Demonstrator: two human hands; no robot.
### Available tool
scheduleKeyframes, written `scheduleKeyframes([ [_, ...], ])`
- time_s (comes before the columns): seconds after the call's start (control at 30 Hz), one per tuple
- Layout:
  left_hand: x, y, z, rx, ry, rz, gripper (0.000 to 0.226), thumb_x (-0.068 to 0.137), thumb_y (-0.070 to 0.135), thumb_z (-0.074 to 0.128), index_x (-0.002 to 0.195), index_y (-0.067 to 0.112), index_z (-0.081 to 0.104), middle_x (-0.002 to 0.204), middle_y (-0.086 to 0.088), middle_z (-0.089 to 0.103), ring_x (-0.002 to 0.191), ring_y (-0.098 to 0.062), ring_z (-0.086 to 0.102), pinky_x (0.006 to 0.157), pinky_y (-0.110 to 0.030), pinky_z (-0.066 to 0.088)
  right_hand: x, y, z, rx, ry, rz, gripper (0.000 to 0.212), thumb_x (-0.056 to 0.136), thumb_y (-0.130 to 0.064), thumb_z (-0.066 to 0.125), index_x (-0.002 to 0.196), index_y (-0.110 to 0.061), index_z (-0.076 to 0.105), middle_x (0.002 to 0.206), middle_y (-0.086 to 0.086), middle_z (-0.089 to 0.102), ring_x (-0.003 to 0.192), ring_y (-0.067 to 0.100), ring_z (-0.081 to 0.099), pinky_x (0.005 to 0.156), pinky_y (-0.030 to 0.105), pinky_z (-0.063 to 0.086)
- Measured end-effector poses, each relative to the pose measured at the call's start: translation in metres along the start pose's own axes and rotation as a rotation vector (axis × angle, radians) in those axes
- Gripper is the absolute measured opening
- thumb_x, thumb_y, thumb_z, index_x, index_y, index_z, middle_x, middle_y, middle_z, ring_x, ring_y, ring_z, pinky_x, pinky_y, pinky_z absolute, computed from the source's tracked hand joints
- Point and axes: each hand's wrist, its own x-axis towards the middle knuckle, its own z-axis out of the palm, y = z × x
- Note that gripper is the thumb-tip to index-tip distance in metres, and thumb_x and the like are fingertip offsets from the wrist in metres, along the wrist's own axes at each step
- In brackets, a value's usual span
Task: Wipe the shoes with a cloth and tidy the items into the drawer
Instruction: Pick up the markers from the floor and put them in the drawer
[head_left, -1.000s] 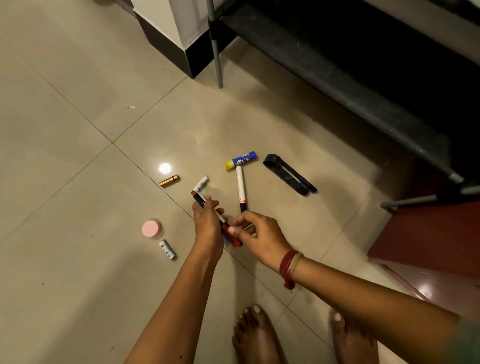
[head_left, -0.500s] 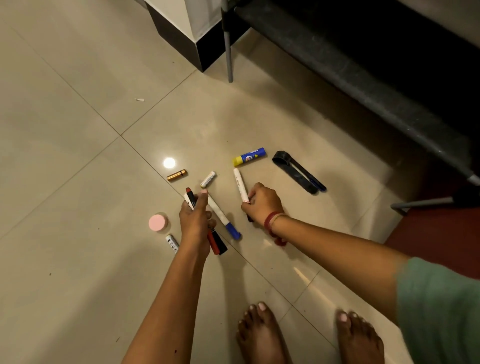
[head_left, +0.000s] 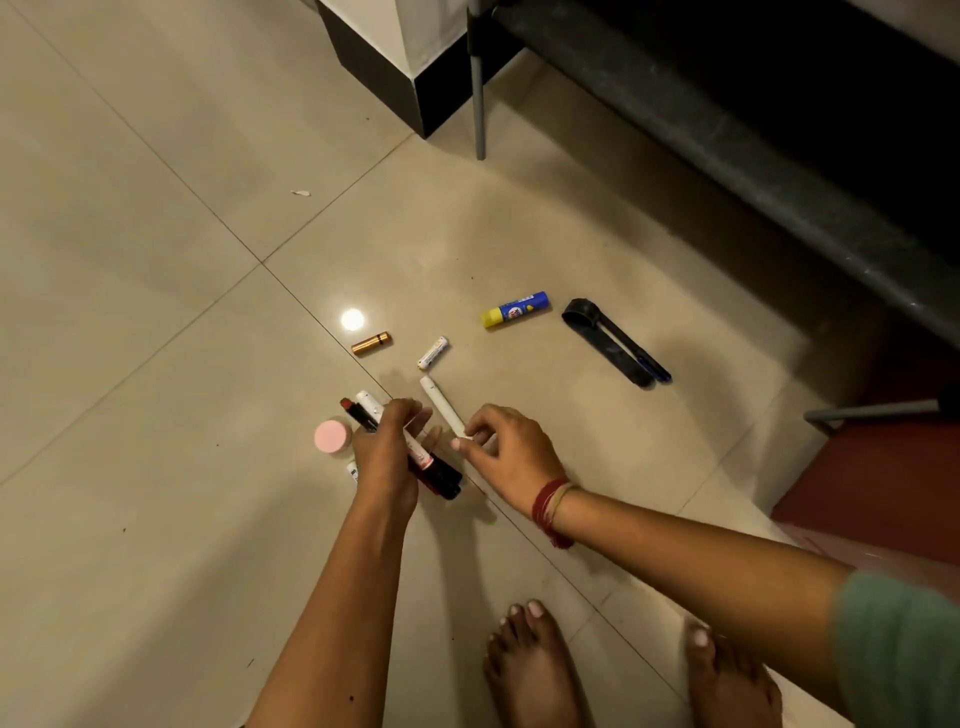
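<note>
At least two markers (head_left: 423, 457) are gripped in the left hand (head_left: 387, 457); one white marker (head_left: 441, 410) is pinched by the right hand (head_left: 506, 452). One glue stick (head_left: 514, 309), one gold battery (head_left: 370, 344) and one white battery (head_left: 432, 353) are seen beyond.

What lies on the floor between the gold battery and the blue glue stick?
In the head view, a small white battery lies there, touching neither.

Left hand (head_left: 387, 457) grips markers (head_left: 365, 410); right hand (head_left: 511, 452) pinches white marker (head_left: 441, 410); arms extended.
</note>
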Motion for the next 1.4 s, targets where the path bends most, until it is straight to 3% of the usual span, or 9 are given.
scheduleKeyframes([
  [0.1,0.003,0.001,-0.018,-0.017,-0.004,-0.02,0.007,0.088,0.001,0.056,0.088,0.008,0.052,0.101,-0.017,0.068,0.091,-0.031,0.07,0.079,-0.038,0.058,0.015,0.016,0.004,-0.257,-0.079,0.058,0.037,0.08,-0.042,0.067,0.102,-0.016,0.051,0.1,0.001,0.055,0.086,0.02,0.057,0.072,0.031,0.047],
  [0.23,0.004,0.001,-0.042,-0.003,0.04,-0.003,0.008,0.094,0.012,0.055,0.095,0.019,0.051,0.109,-0.008,0.069,0.079,-0.02,0.07,0.063,-0.026,0.052,0.02,0.02,0.022,-0.354,-0.103,0.021,0.025,0.085,-0.023,0.06,0.102,-0.01,0.047,0.099,0.01,0.056,0.086,0.03,0.059,0.072,0.036,0.049],
  [0.37,0.008,0.002,-0.059,-0.004,0.027,-0.014,0.016,0.094,0.01,0.054,0.107,0.015,0.06,0.112,-0.011,0.069,0.084,-0.017,0.07,0.058,-0.022,0.051,0.02,0.014,0.018,-0.052,-0.028,0.083,0.02,0.081,-0.018,0.066,0.094,-0.01,0.055,0.082,0.003,0.06,0.068,0.015,0.056,0.066,0.026,0.048],
  [0.5,0.007,-0.002,-0.057,-0.022,-0.113,-0.081,0.027,0.095,0.011,0.051,0.122,0.007,0.057,0.113,-0.015,0.068,0.102,-0.025,0.067,0.068,-0.027,0.057,-0.006,-0.009,0.012,0.16,-0.015,-0.048,0.021,0.078,-0.017,0.07,0.095,-0.012,0.059,0.075,-0.008,0.056,0.058,0.003,0.049,0.063,0.02,0.049],
  [0.77,-0.001,-0.003,-0.02,-0.042,-0.344,-0.086,0.031,0.096,0.019,0.051,0.124,0.005,0.055,0.115,-0.018,0.067,0.108,-0.03,0.065,0.091,-0.043,0.053,-0.028,0.0,0.002,0.038,-0.07,-0.17,0.022,0.081,-0.019,0.068,0.099,-0.014,0.059,0.089,-0.001,0.058,0.071,0.014,0.055,0.068,0.028,0.051],
  [0.97,-0.003,-0.006,0.0,0.046,-0.297,-0.059,0.017,0.089,0.009,0.061,0.105,0.006,0.065,0.097,-0.014,0.073,0.09,-0.024,0.071,0.075,-0.028,0.057,-0.027,0.008,-0.009,0.113,-0.044,-0.156,0.018,0.079,-0.017,0.071,0.095,-0.012,0.065,0.086,0.0,0.06,0.072,0.014,0.059,0.066,0.024,0.052],
  [1.1,-0.015,-0.018,0.016,0.02,-0.248,-0.125,0.007,0.086,0.006,0.066,0.092,0.004,0.066,0.089,-0.016,0.072,0.084,-0.025,0.07,0.073,-0.032,0.059,-0.03,0.011,-0.019,0.192,0.044,-0.103,0.012,0.08,-0.017,0.071,0.089,-0.011,0.067,0.083,-0.008,0.063,0.073,0.011,0.062,0.065,0.021,0.052],
  [1.23,-0.027,-0.004,0.031,0.062,-0.236,-0.093,0.018,0.085,0.01,0.069,0.101,0.001,0.064,0.084,-0.016,0.073,0.07,-0.02,0.07,0.064,-0.026,0.058,-0.038,0.006,-0.054,0.177,0.147,-0.107,0.01,0.088,-0.019,0.061,0.095,-0.013,0.065,0.093,-0.004,0.063,0.081,0.005,0.06,0.064,0.012,0.049],
  [1.4,-0.071,0.051,0.059,0.209,-0.298,-0.027,0.025,0.085,0.02,0.071,0.104,0.006,0.064,0.072,-0.01,0.072,0.054,-0.014,0.065,0.05,-0.021,0.052,-0.082,-0.009,-0.127,0.191,0.427,-0.136,0.013,0.09,-0.013,0.058,0.1,-0.016,0.064,0.097,-0.005,0.062,0.087,0.001,0.058,0.064,0.008,0.046],
])
